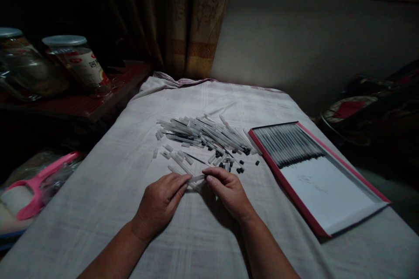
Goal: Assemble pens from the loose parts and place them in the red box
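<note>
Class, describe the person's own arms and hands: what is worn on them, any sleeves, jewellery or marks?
The left hand and right hand are bare, without gloves. The left forearm and right forearm are uncovered to the picture's bottom edge; no sleeve shows. No watch, bracelet or ring is visible, though the light is dim.

Left hand [159,204], right hand [229,192] and both forearms all bare.

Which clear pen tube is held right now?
The pen tube pinched between the left hand and right hand, nearer the camera than the pile; all others lie loose on the cloth.
</note>
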Demonstrator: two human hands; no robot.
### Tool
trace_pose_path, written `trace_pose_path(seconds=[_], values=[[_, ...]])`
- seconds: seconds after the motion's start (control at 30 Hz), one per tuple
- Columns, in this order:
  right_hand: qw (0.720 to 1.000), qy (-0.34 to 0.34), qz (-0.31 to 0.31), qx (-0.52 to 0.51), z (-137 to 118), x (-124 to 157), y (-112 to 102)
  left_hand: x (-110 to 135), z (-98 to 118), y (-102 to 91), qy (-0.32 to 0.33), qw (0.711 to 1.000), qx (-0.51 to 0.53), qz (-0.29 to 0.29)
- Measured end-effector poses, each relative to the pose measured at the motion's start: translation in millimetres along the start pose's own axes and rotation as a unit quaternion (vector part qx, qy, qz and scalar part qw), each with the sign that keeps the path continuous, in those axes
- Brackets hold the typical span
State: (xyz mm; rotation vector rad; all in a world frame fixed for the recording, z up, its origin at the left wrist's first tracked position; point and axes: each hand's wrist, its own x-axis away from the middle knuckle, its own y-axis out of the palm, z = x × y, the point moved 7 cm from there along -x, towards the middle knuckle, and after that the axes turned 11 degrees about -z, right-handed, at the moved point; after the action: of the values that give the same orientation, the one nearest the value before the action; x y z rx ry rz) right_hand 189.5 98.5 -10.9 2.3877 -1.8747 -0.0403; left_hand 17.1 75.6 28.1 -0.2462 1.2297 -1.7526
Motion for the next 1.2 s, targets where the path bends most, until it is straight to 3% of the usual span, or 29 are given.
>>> trace_pose_path(seconds=[0.23,0.53,0.73,0.93,1.2], values=[[0.993,-0.087,-0.003,0.082,-10,1,1,2,2,-0.4,0.013,1.0,-0.021,0.006],[0.963,-0.096,0.046,0.248,-10,3,7,2,5,0.3,0.023,0.999,-0.042,0.0],[0.982,-0.079,-0.003,0.174,-5,4,9,3,3,-0.6,0.017,0.999,-0.035,0.007],[0.982,-0.054,0.017,0.182,-1,3,4,3,2,1.4,0.012,0.999,-0.031,0.0],[0.988,-0.059,-0.001,0.143,-1,3,4,3,1,2.0,0.014,0.999,-0.031,-0.001]])
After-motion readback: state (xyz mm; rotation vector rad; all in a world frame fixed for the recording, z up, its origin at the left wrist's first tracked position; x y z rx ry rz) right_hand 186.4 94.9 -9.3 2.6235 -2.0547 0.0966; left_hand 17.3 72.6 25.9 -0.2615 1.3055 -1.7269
